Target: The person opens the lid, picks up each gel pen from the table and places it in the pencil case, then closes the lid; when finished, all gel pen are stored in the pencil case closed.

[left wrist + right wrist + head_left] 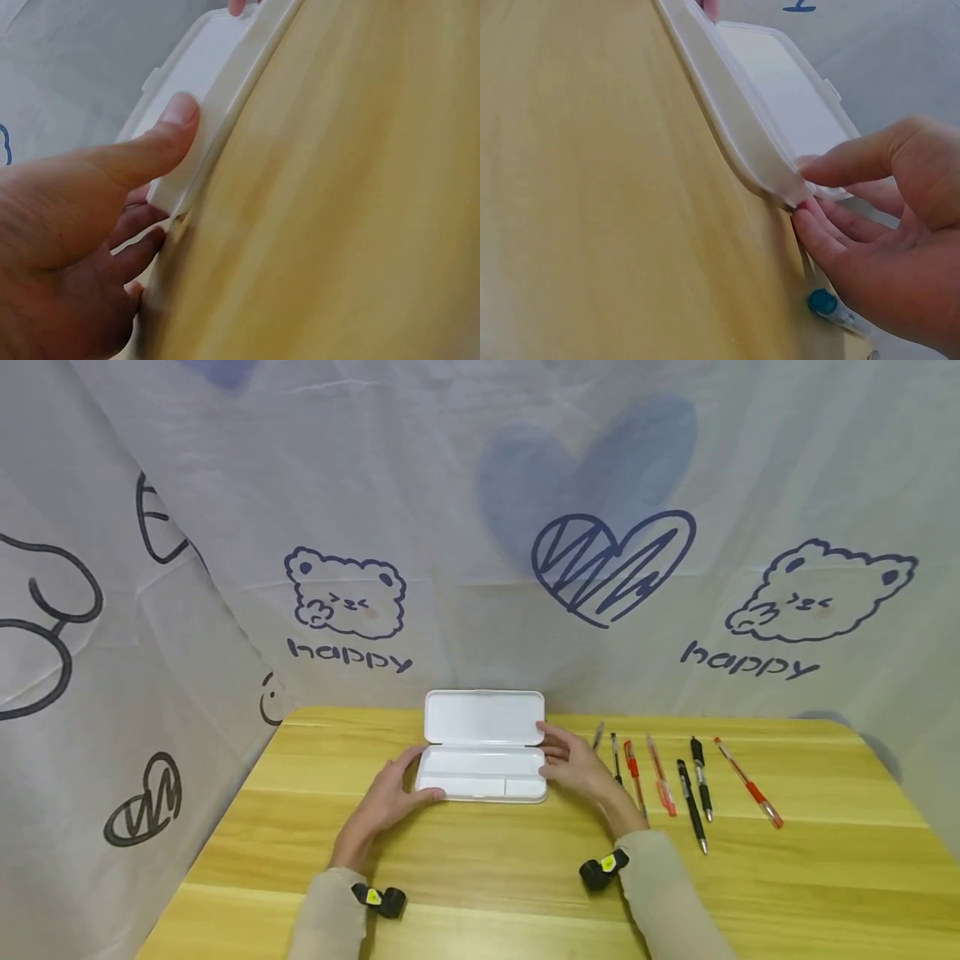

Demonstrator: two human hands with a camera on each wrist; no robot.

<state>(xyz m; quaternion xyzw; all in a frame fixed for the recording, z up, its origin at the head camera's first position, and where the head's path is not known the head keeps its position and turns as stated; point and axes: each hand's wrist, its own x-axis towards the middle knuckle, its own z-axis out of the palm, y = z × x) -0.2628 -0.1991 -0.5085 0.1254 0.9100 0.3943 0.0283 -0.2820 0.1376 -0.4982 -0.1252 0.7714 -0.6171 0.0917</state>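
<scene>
A white plastic pencil case [468,762] lies near the back edge of the table. Its lid [483,717] stands raised behind, and its divided inside holds nothing that I can see. My left hand [386,797] grips the left end, thumb at the front corner and fingers along the side. At the opposite end my right hand [581,768] holds the case, with the thumb on the rim. In the right wrist view the fingertips [802,217] of that hand touch the case's lower corner. Part of the left fingers is hidden behind the case in the left wrist view.
Right of the case several pens lie spread on the wooden table [480,877], among them a red pen [632,760], a black pen [692,806] and a red-gripped pen [750,785]. A teal-ended pen [823,301] is beneath my right hand. Patterned cloth [465,610] hangs behind.
</scene>
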